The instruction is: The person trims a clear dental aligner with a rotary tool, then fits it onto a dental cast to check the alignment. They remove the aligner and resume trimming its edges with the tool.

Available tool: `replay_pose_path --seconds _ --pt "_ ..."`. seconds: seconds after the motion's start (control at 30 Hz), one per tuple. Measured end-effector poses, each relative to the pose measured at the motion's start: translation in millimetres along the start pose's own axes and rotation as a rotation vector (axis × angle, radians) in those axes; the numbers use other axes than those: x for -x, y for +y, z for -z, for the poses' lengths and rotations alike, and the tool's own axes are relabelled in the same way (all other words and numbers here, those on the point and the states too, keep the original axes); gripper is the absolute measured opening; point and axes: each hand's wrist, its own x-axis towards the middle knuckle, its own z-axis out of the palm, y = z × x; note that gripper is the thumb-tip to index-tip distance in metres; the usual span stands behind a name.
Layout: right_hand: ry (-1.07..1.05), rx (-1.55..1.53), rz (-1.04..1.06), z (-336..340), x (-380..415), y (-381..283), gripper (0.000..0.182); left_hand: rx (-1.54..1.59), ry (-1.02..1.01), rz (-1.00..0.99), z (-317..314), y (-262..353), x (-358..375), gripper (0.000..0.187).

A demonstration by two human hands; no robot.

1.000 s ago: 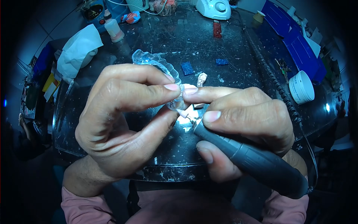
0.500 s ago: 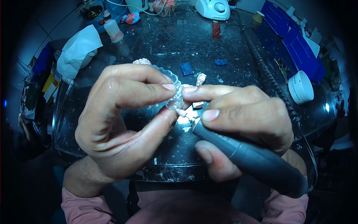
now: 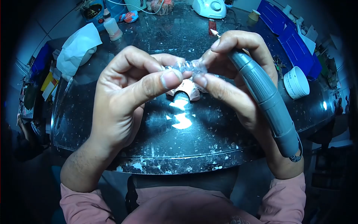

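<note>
A clear, scalloped dental tray (image 3: 188,67) is held between my two hands above the dark table. My left hand (image 3: 128,84) pinches its left side with thumb and fingers. The thumb and a finger of my right hand (image 3: 238,74) grip its right side. The same right hand also holds a grey rotary handpiece (image 3: 263,87), whose pale pointed tip (image 3: 215,33) points up and left, away from the tray. Just below the tray, a pinkish plaster dental model (image 3: 192,91) sits on the table, partly hidden by my fingers.
White cloth (image 3: 76,50) and a bottle (image 3: 112,28) are at the back left. A white control unit (image 3: 210,8) stands at the back. Blue trays (image 3: 298,50) and a white tub (image 3: 296,83) lie to the right. Part of another person (image 3: 28,134) shows at far left.
Both hands have moved up the table. The handpiece has swung upright, its tip now away from the clear tray, and my right thumb and finger have taken hold of the tray's right side.
</note>
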Motion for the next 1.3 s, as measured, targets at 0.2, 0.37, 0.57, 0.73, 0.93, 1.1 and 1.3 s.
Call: replay_pose_path --seconds 0.2,0.37,0.57,0.73,0.93,1.1,1.3 --pt "0.175 0.14 -0.036 15.0 -5.1 3.7 0.033 -0.61 -0.065 -0.028 3.8 8.6 -4.3 0.011" --pt "0.15 0.106 0.011 21.1 -6.5 18.3 0.032 -1.357 -0.102 -0.24 -3.2 -6.2 -2.3 0.032" --pt "0.102 0.037 0.001 11.1 -3.0 13.0 0.033 -1.46 -0.213 -0.273 1.3 -9.4 -3.9 0.03" --pt "0.119 -0.043 0.142 10.2 -2.3 21.0 0.036 -0.419 0.011 -0.192 -5.2 -18.7 1.5 0.03" --pt "0.061 0.08 0.053 0.0 1.5 5.5 0.032 0.169 -0.047 0.467 -13.9 4.7 0.8 0.051" --pt "0.054 0.185 -0.018 1.7 1.7 4.5 0.034 0.636 -0.036 0.558 -7.0 1.6 -2.9 0.063" --pt "0.071 0.18 0.037 -3.2 3.1 9.2 0.035 0.584 -0.05 0.488 -10.0 -1.2 -1.5 0.063"
